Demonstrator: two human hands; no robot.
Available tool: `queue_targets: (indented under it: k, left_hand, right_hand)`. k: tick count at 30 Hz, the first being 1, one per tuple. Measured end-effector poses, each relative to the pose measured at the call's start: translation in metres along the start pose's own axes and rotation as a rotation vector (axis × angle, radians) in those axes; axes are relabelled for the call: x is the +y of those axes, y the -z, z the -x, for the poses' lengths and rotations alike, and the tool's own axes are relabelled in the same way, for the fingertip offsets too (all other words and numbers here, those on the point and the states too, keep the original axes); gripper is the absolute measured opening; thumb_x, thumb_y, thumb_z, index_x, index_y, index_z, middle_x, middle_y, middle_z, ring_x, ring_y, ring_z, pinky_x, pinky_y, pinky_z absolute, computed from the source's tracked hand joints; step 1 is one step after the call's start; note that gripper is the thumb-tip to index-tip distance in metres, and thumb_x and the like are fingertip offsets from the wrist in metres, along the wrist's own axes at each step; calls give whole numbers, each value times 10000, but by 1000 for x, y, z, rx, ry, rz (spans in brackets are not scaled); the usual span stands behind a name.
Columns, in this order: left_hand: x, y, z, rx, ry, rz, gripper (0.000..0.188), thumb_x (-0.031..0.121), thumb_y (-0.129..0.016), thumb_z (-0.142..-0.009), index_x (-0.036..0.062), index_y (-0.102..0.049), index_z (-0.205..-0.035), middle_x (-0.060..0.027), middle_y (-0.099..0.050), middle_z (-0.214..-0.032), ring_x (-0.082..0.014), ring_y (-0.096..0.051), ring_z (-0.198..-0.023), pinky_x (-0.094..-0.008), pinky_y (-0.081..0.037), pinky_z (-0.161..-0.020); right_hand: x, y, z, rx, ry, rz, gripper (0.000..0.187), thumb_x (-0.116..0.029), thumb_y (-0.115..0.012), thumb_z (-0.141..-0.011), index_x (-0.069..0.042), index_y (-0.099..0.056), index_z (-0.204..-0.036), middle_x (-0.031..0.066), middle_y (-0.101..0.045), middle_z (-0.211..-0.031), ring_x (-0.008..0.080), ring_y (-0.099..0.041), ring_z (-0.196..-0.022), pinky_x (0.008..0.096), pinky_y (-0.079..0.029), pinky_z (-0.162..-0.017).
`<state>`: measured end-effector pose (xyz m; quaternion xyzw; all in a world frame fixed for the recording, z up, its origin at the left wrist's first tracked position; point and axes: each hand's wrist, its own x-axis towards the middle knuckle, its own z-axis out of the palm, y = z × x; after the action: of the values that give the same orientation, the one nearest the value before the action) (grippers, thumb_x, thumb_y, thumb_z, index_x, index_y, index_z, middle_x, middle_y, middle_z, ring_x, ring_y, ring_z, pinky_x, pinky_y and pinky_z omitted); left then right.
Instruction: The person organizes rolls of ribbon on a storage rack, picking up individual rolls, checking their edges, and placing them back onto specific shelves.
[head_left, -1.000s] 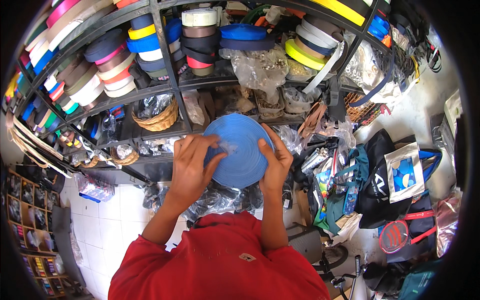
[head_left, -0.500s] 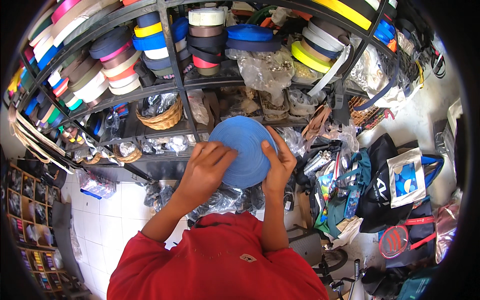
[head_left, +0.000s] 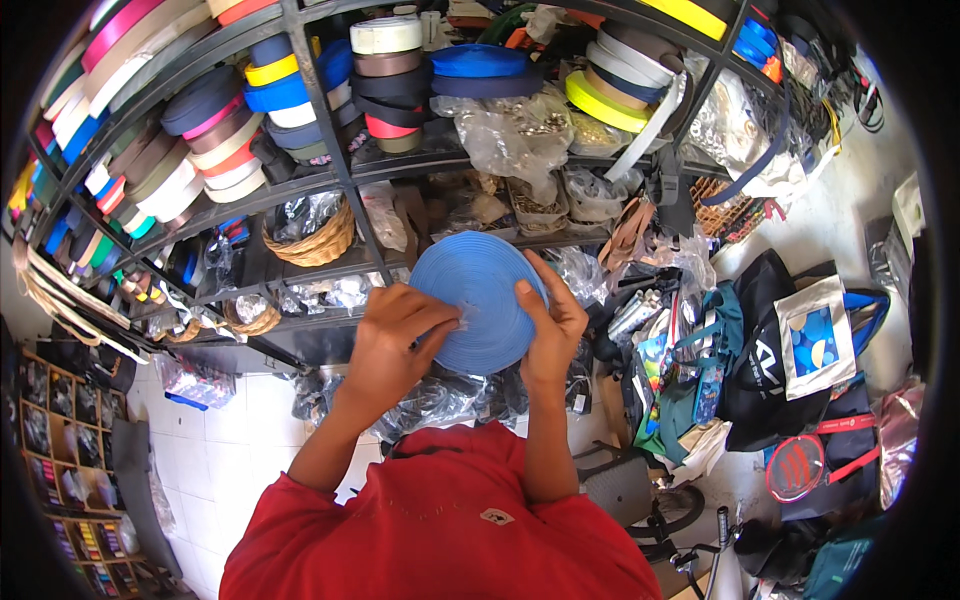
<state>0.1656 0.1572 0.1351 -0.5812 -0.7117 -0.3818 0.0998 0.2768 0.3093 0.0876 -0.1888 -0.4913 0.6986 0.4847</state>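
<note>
A wide flat roll of light blue webbing [head_left: 490, 285] is held up in front of me, its coiled face turned my way. My right hand [head_left: 552, 325] grips the right edge, with the thumb on the face and the fingers behind the rim. At the roll's center, the fingertips of my left hand [head_left: 400, 330] are pinched together over the core. Whether they hold a bit of the webbing or something else there is too small to make out.
Black metal shelves [head_left: 345, 185] ahead carry many webbing rolls, such as a blue roll [head_left: 480, 62]. A wicker basket [head_left: 312, 235] sits on a lower shelf. Bags, including a black bag [head_left: 765, 350], and a red racket [head_left: 796, 468] crowd the right. A compartment rack [head_left: 70, 450] stands left.
My left hand has drawn slightly left and down, its fingers closing into a pinch at the roll's center. The right hand keeps its grip; the whole view has shifted a little.
</note>
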Motion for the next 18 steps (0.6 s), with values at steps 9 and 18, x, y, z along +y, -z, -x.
queue_targets:
  k: [9, 18]
  left_hand:
    - [-1, 18, -7, -156, 132, 194, 212, -38, -730, -782, 33, -748, -981, -117, -714, -940, -258, -673, -864, -357, -528, -733]
    - [-8, 23, -4, -77, 247, 369, 219, -130, -572, -823, 4, -714, -922, -118, -716, -950, -225, -674, -880, -318, -513, -800]
  right_hand:
    - [3, 4, 2, -88, -65, -83, 401, -21, -704, -886, 63, -619, -1269, 130, -676, -1158, 154, -631, -1024, 269, -491, -910]
    - [14, 13, -5, -43, -184, -147, 388, -20, -704, -877, 57, -636, -1252, 121, -693, -1112, 143, -645, -977, 261, -497, -887]
